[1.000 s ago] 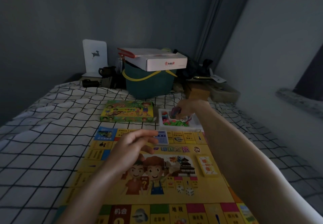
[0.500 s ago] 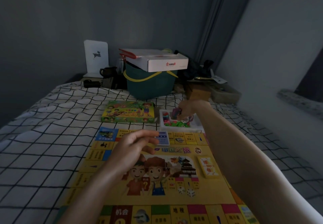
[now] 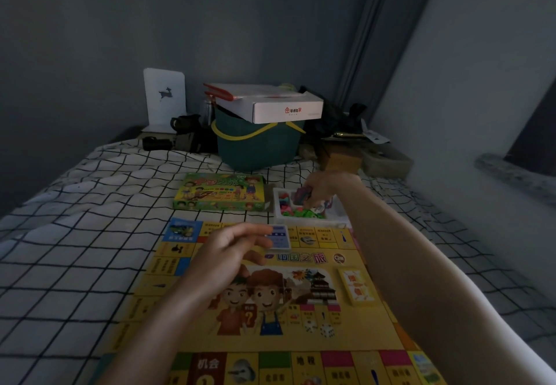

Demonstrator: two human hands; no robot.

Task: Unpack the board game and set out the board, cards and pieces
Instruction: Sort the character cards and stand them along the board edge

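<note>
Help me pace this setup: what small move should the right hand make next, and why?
Probably lift the right hand out of the white tray with the piece in its grip and set it on the board, since coloured pieces remain in the tray while the left hand holds cards.

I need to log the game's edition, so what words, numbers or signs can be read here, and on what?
"中国之旅": centre of the game board, purple letters.
"机会": dark red square on the board's near edge.
"地税": near-edge square further right.
"?": red card drawn on the board's picture.
White carton on the green basket: red house logo, characters too blurred.
Green game box, blue card in the left hand, yellow card stack: print unreadable.
</note>
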